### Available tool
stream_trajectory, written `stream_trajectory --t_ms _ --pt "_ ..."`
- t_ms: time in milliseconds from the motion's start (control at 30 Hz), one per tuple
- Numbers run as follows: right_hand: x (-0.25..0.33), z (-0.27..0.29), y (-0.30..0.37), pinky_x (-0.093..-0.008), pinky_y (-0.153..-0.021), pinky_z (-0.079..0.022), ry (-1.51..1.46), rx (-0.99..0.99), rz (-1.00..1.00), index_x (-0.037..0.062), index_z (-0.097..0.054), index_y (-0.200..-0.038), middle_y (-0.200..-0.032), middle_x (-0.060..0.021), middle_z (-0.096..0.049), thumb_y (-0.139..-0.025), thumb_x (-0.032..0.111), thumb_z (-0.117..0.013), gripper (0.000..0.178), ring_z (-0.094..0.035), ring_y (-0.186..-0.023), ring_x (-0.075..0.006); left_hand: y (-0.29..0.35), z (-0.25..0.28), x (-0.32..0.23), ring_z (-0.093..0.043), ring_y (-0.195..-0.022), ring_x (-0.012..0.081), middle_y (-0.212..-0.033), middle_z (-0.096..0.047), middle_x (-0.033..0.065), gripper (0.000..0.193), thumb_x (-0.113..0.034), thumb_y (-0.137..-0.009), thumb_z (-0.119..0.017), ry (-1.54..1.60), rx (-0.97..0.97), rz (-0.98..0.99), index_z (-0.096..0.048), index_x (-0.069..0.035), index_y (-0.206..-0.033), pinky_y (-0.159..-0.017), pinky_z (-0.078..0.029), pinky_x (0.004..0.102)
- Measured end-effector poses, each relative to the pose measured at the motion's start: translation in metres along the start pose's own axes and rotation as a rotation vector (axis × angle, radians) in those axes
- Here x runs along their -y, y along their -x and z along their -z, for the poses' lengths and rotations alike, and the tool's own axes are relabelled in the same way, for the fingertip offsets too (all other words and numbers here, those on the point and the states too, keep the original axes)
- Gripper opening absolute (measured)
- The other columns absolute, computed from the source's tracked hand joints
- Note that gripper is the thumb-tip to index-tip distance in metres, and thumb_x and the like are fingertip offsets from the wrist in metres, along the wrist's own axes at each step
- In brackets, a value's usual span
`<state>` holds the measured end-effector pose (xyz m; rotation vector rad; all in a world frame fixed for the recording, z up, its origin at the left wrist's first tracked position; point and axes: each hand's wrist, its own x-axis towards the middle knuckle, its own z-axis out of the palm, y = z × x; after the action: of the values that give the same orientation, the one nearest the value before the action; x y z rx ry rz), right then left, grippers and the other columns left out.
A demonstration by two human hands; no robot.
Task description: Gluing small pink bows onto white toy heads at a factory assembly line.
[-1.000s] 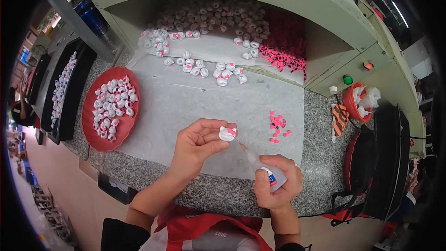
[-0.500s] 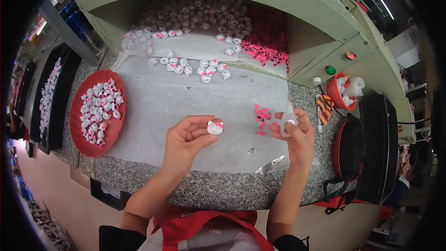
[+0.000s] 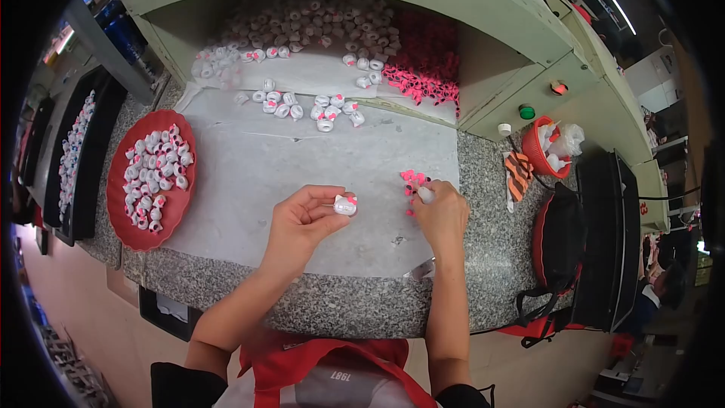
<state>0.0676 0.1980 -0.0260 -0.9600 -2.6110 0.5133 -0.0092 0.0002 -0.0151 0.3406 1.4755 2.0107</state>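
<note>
Between the thumb and fingers of my left hand is a white cat-head figure with a pink bow at one ear. My right hand is closed around a small whitish squeeze bottle, of which only a part shows. Its fingertips are down at a loose cluster of small pink pieces on the white sheet; whether they grip one of these is hidden. Beyond both hands, two small groups of white heads sit on the sheet.
A red scalloped dish full of white heads stands at left. At the back, a pale green cabinet shelters heaps of white heads and pink pieces. On the right are a red basket, a striped cloth and a black bag.
My right hand has moved left with the bottle and turned down onto the pink pieces. The left hand still holds the cat head in nearly the same place. The view has shifted slightly.
</note>
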Motion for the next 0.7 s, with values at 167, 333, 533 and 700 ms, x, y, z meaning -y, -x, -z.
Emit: stream_trajectory --t_ms 167,333,533,700 --pt "-0.002 0.002 -0.003 -0.0343 -0.065 -0.047 -0.115 -0.013 0.06 0.0038 -0.062 -0.081 -0.086 -0.0116 -0.062 -0.065 0.011 -0.065 0.017 -0.06 -0.074 -0.0286 -0.001 -0.003 0.002 -0.06 -0.088 0.0172 -0.098 -0.06 0.0112 0.032 0.009 -0.072 -0.058 0.002 0.002 0.005 -0.051 0.001 -0.103 -0.076 -0.047 0.0242" --pt "0.002 -0.008 -0.006 -0.0338 -0.063 -0.047 -0.087 0.018 0.139 0.0038 -0.062 -0.083 -0.084 -0.0109 -0.062 -0.067 0.009 -0.064 0.017 -0.06 -0.071 -0.0265 0.0 -0.004 0.001 -0.06 -0.088 0.0173 -0.099 -0.06 0.0119 0.032 0.01 -0.072 -0.058 0.009 0.014 0.0 -0.051 0.002 -0.103 -0.076 -0.047 0.0249" --pt "0.007 0.008 0.007 -0.0217 -0.053 -0.044 -0.614 0.152 0.024 -0.0001 -0.062 -0.092 -0.071 -0.0062 -0.061 -0.073 0.002 -0.058 0.019 -0.055 -0.059 -0.0096 0.002 -0.007 0.003 -0.06 -0.088 0.0163 -0.099 -0.059 0.012 0.03 0.01 -0.074 -0.057 -0.036 0.007 -0.04 -0.051 0.002 -0.103 -0.077 -0.048 0.0249" --pt "0.058 0.02 0.04 -0.02 -0.053 -0.043 -1.094 0.442 -0.006 -0.0013 -0.063 -0.083 -0.072 -0.0055 -0.06 -0.069 -0.005 -0.064 0.014 -0.053 -0.058 -0.009 0.003 -0.007 0.006 -0.058 -0.09 0.0154 -0.101 -0.058 0.0125 0.027 0.01 -0.077 -0.054 -0.037 -0.018 -0.069 -0.05 0.004 -0.102 -0.076 -0.048 0.0241"
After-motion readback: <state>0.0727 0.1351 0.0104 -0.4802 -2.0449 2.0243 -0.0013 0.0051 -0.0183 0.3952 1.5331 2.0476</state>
